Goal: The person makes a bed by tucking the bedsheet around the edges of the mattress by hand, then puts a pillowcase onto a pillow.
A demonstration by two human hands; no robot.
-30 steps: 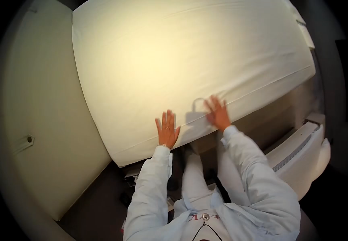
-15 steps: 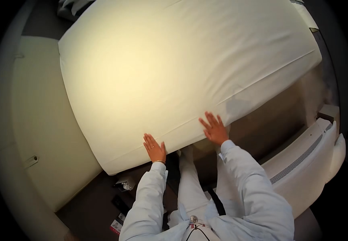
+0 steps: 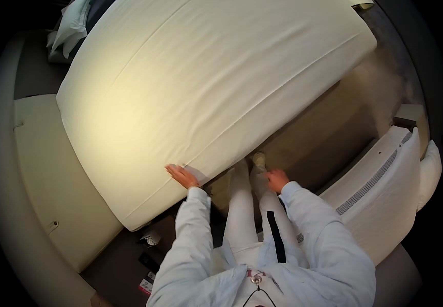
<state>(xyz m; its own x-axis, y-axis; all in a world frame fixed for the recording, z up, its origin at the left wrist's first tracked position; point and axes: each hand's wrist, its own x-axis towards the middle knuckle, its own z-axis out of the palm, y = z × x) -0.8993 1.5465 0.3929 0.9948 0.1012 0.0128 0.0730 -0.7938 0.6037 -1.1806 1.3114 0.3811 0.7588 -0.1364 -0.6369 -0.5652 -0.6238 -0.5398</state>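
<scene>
- My right hand [image 3: 277,180] hangs over my leg, clear of the bed, fingers curled; I can't tell whether they hold anything.
- My left hand [image 3: 182,176] is flat, fingers extended and gripping nothing, over the near edge of the white-sheeted mattress [image 3: 144,102]; a level palm probably suits soft, broad cloth better than a pinch.
- That mattress lies right before my legs, within easy reach; creases and a long ridge run across its cover, perhaps from uneven tension.
- To my right, a white padded piece [image 3: 380,215] with a mesh strip sits well apart, leaving floor between.
- Beyond the far left corner, pillows [image 3: 75,25] lean together, likely propping each other.
</scene>
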